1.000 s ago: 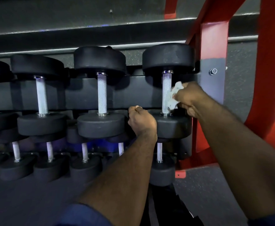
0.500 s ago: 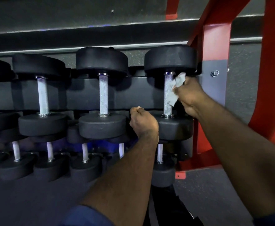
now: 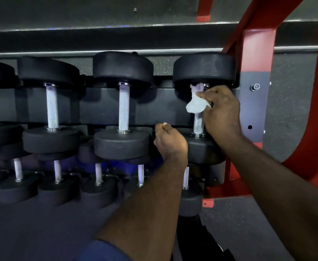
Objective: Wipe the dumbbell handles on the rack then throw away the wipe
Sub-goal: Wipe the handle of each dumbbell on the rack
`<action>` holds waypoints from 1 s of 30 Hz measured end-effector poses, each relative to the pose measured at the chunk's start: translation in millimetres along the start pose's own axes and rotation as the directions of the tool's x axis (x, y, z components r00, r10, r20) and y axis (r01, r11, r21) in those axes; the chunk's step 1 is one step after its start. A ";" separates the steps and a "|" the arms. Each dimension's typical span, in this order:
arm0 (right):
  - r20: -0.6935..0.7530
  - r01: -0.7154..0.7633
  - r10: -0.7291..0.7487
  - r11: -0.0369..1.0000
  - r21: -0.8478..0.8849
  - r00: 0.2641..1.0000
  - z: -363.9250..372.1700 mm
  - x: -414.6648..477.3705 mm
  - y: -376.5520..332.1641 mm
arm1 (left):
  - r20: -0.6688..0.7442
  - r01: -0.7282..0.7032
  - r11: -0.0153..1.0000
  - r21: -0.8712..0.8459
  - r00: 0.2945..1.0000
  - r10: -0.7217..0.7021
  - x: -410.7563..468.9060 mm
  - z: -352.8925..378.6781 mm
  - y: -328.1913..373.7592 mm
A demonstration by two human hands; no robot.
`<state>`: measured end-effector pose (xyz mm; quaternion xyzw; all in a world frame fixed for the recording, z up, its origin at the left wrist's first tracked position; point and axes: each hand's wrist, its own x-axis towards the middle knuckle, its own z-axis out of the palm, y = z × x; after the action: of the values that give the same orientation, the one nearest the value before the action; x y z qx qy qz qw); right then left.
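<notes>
Nearest, a blue sleeve (image 3: 105,251) ends above the left forearm. The left hand (image 3: 170,142) sits against the front edge of the rack (image 3: 101,108), between the two rightmost upper dumbbells. Its fingers are curled into a fist with the thumb on top; whether it clasps anything cannot be told. Below it the rack's lower tier holds small dumbbells lying front to back. Five pale handles show there, the rightmost (image 3: 185,178) just beside the left wrist. The upper tier holds four larger black dumbbells, the leftmost cut by the picture's edge, each with its knurled metal handle pointing away. The right hand (image 3: 222,112) is on the rightmost dumbbell (image 3: 203,70). Its thumb and fingers pinch one crumpled white wipe (image 3: 196,106) against the far part of the handle (image 3: 198,125), close under the far head, leaving the near part bare. Beyond, a red frame (image 3: 256,53) stands at the rack's right end, against a grey wall (image 3: 79,12).
</notes>
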<state>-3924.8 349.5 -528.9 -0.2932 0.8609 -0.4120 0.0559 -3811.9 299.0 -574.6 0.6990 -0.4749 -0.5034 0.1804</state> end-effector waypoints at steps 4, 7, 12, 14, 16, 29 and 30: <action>0.035 0.033 -0.031 0.998 -0.054 0.999 2.6 1.6 -0.1 | 0.021 0.014 1.000 -0.006 1.000 -0.014 -0.1 -0.5 -0.1; 0.159 0.010 0.012 0.990 -0.140 0.987 -1.8 -2.0 -2.1 | 0.021 0.011 1.000 -0.002 1.000 -0.011 0.2 -1.0 -0.8; 0.035 -0.003 0.004 1.000 -0.014 0.999 -3.5 7.9 -5.3 | 0.022 0.003 1.000 0.000 1.000 -0.003 -0.3 0.0 -0.7; -0.001 -0.027 0.027 0.998 0.059 1.000 -2.3 0.2 -5.4 | 0.023 -0.004 1.000 0.008 1.000 0.003 -1.1 -0.5 0.1; 0.009 -0.068 0.067 0.996 0.060 0.998 -4.9 -13.0 -4.2 | 0.025 -0.004 1.000 0.002 1.000 0.004 -3.1 -1.6 3.5; 0.781 0.550 -0.070 0.749 -0.370 0.621 10.3 3.6 -6.7 | 0.028 0.015 1.000 0.001 0.999 -0.015 -3.7 -2.9 4.6; 0.832 0.598 -0.055 0.721 -0.350 0.553 10.8 7.1 -9.9 | 0.029 0.021 1.000 -0.002 0.999 -0.021 -3.6 -3.4 4.8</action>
<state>-3922.5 333.4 -527.6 -0.6066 0.7561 0.0481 0.2409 -3811.3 298.9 -567.8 0.6965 -0.4696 -0.5156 0.1690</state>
